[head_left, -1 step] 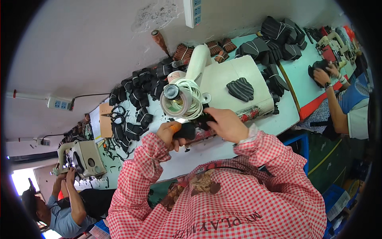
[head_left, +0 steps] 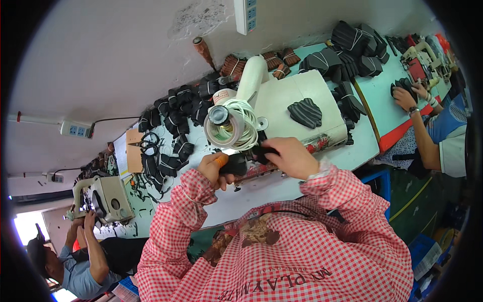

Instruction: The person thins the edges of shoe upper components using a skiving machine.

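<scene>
My left hand (head_left: 212,168), an orange band on one finger, closes on a dark, smooth-edged piece (head_left: 234,165) at the near side of a cream sewing machine (head_left: 282,93). Just right of it, my right hand (head_left: 293,158) pinches another part of dark material (head_left: 264,154). Whether the two dark parts are one piece I cannot tell. The machine's head, with a white cord coil (head_left: 246,123) and a dark-capped spool (head_left: 219,116) on top, hides the needle area. A black ribbed piece (head_left: 305,112) lies flat on the machine bed.
Tied black bundles (head_left: 176,121) crowd the table's left; larger ones (head_left: 322,63) stand behind right. Black scissors (head_left: 146,144) lie on brown card. An orange-handled tool (head_left: 202,48) stands behind. People work at machines left (head_left: 108,201) and right (head_left: 422,60). A blue crate (head_left: 420,251) is lower right.
My right hand has shifted slightly to the right with the dark material. My left hand stays nearly in place.
</scene>
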`<action>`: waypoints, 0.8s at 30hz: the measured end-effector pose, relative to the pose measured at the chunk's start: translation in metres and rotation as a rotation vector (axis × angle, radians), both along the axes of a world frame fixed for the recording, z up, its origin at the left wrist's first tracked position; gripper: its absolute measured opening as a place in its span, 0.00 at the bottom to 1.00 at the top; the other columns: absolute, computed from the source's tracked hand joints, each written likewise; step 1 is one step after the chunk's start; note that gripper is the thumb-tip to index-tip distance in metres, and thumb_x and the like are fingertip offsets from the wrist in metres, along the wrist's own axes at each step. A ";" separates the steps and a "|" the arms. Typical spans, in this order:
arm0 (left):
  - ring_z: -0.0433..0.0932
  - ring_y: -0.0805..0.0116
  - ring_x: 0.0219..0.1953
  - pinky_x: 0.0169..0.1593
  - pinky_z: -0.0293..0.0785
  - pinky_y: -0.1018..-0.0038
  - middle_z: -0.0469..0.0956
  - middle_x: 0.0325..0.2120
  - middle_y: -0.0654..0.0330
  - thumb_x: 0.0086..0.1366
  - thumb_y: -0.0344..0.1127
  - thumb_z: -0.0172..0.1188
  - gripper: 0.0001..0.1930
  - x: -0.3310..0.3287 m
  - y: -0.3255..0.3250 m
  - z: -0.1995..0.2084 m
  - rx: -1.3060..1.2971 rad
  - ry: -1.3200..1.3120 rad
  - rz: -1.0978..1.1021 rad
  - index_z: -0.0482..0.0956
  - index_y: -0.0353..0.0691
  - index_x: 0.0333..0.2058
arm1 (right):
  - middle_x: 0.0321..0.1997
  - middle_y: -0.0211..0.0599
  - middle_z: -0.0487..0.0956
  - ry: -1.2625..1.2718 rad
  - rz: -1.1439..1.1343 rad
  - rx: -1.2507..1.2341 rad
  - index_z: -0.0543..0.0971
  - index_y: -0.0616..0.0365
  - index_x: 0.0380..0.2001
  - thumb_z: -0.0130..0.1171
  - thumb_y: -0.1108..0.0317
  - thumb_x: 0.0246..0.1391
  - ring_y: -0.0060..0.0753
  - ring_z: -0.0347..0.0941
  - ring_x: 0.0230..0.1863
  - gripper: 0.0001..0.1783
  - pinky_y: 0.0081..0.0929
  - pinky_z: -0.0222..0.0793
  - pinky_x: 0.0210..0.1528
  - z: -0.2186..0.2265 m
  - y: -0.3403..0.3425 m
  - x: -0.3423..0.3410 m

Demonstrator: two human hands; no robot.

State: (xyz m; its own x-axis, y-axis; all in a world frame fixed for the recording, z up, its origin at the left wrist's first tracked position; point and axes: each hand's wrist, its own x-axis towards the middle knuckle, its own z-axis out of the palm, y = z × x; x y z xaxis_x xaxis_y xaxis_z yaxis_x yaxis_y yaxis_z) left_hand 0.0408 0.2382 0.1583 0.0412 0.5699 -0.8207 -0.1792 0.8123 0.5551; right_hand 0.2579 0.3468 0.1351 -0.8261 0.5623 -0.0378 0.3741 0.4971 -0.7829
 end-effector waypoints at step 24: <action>0.72 0.70 0.12 0.14 0.65 0.80 0.77 0.22 0.55 0.68 0.35 0.47 0.12 0.008 0.006 -0.016 0.062 0.041 0.103 0.72 0.35 0.43 | 0.35 0.47 0.76 0.106 0.011 -0.051 0.77 0.59 0.35 0.58 0.68 0.47 0.52 0.73 0.36 0.11 0.42 0.69 0.39 0.000 -0.004 0.002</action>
